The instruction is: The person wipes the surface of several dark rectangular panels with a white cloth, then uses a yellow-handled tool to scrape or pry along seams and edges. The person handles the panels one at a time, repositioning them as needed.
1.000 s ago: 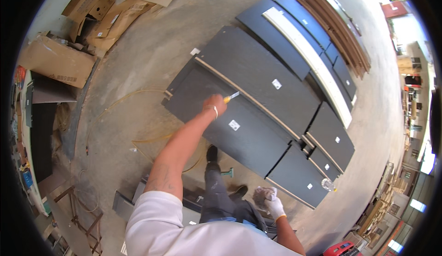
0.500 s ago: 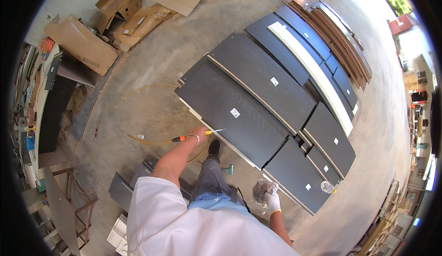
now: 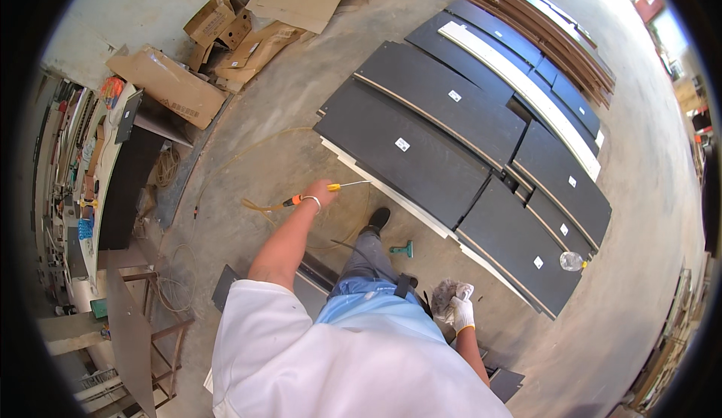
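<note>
Left hand [image 3: 320, 191] covers part of yellow tool [image 3: 334, 187]; any join to orange fitting [image 3: 295, 200] hidden. Panel label [image 3: 402, 144]: print too small. White shirt [image 3: 353, 365] cut off by lower edge.

I saw torn cardboard [image 3: 169, 87] heaped near the pale wall [image 3: 150, 16] | brown boards [image 3: 553, 38] lay stacked | green tool [image 3: 407, 249] sat on concrete floor [image 3: 263, 110] | rusty frame [image 3: 172, 328] stood leftward

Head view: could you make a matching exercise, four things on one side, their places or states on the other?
1. Left hand
2. Right hand
3. Clear bottle
4. Cardboard

A. At the right end of the dark panels
B. Gloved in white, holding a greyish bundle
C. Heaped at upper left
D. Holding a yellow tool

Pairs: 1-D, 2-B, 3-A, 4-C
</note>
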{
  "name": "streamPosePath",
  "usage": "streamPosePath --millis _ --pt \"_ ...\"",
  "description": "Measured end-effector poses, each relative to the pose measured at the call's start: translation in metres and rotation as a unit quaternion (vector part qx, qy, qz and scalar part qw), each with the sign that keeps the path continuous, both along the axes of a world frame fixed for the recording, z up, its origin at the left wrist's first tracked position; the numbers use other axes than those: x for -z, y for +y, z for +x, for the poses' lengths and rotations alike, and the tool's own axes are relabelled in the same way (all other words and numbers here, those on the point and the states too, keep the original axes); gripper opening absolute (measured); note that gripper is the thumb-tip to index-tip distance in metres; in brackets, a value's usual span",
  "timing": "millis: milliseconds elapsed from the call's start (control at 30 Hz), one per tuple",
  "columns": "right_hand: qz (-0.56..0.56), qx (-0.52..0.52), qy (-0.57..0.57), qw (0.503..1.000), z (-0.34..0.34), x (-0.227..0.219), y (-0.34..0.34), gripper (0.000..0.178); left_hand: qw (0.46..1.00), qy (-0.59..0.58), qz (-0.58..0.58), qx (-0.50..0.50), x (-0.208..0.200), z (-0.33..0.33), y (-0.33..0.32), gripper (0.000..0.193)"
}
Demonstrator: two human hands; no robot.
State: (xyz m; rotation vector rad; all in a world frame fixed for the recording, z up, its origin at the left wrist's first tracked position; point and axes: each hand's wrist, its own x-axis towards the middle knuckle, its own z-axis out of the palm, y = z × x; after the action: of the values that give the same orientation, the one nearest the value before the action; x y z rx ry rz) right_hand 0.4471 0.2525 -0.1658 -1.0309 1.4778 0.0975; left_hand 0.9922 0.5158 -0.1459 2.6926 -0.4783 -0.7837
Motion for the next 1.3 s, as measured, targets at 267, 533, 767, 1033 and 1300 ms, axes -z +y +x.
streamPosePath --millis 267,533,767,1033,1300 --pt "-0.036 0.146 0.029 0.988 -0.069 -0.024 0.049 0.005 0.987 0.039 0.138 0.075 0.051 0.011 0.066 0.046" --pt "0.018 0.146 0.164 0.975 -0.028 -0.054 0.106 0.014 0.986 0.08 0.145 -0.016 0.122 0.065 0.047 0.046" --pt "0.021 -0.043 0.2 0.979 0.129 -0.06 0.083 0.032 0.986 0.038 0.111 -0.115 0.172 0.168 0.03 0.04" --pt "-0.002 -0.117 0.142 0.983 0.228 -0.047 0.044 0.042 0.98 -0.011 0.177 -0.095 0.191 0.252 0.031 0.039" --pt "0.052 -0.102 0.207 0.972 0.197 -0.028 0.064 0.03 0.975 -0.013 0.205 -0.085 0.208 0.27 0.02 0.035"
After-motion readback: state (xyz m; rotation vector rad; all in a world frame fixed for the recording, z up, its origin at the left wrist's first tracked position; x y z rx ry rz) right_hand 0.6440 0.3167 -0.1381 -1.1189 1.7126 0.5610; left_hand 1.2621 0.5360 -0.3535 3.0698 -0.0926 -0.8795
